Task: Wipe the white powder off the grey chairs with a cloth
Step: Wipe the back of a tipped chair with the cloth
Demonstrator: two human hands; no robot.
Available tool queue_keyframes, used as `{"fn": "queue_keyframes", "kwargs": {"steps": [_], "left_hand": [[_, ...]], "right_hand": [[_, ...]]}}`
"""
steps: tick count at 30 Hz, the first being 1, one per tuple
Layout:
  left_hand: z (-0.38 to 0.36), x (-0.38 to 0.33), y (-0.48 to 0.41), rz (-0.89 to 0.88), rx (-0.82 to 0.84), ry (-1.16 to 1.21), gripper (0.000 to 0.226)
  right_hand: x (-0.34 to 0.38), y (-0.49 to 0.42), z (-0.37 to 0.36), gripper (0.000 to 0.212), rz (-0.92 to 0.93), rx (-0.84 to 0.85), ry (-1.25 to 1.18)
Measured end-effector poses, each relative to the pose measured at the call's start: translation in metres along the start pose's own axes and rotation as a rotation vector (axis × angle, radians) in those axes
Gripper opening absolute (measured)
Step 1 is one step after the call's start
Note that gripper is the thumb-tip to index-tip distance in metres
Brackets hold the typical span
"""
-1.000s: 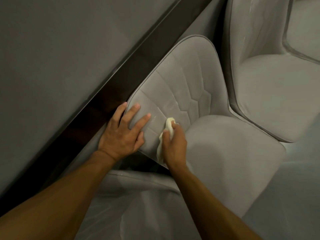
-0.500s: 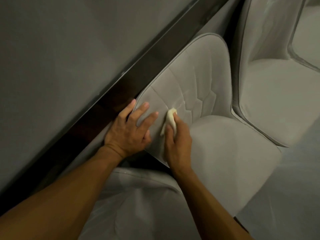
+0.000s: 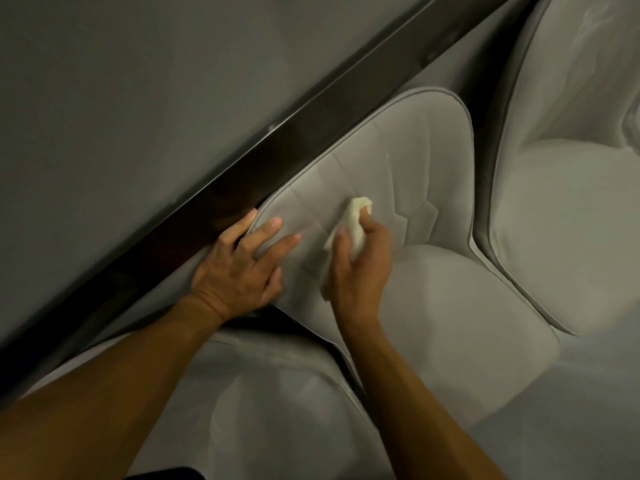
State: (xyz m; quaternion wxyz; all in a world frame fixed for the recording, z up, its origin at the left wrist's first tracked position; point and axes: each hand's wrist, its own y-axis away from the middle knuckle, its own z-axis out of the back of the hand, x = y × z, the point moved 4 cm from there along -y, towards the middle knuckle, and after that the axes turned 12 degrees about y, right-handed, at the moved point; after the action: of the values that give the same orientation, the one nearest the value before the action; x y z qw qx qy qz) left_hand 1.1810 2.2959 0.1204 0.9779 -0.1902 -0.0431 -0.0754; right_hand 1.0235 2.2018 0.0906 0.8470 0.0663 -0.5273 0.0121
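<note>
Cloth (image 3: 356,218): small, pale, bunched. It lies against the backrest of the middle grey chair (image 3: 408,157), low on the quilted panel, just above the seat. Right hand (image 3: 360,271) is curled round it, pinching; the cloth tip pokes out past the fingertips. Left hand (image 3: 239,268) is just beside it, clear of the cloth, fingers spread and pressing flat on the backrest's left edge. The dark edge of the grey worktop (image 3: 311,129) runs close behind the backrest; contact unclear. Right chair (image 3: 571,237) stands near, with faint pale streaks high on its backrest. Third chair (image 3: 277,393) lies under both forearms.
</note>
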Motion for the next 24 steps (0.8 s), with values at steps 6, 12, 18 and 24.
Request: {"fn": "queue_keyframes", "kwargs": {"steps": [6,12,18,24], "left_hand": [[0.004,-0.005,-0.004,-0.010,0.033,-0.025,0.053],[0.008,-0.006,-0.005,-0.002,0.038,-0.018,0.053],[0.008,-0.004,-0.006,-0.001,0.045,-0.014,0.054],[0.010,-0.006,-0.010,-0.012,0.003,0.005,0.052]], "right_hand": [[-0.029,0.001,-0.030,0.006,-0.122,0.155,0.001],[-0.024,0.002,-0.018,0.020,-0.223,0.119,-0.034],[0.014,-0.003,-0.018,0.019,-0.104,0.074,-0.025],[-0.044,-0.014,-0.007,0.027,-0.528,0.031,-0.011]]}}
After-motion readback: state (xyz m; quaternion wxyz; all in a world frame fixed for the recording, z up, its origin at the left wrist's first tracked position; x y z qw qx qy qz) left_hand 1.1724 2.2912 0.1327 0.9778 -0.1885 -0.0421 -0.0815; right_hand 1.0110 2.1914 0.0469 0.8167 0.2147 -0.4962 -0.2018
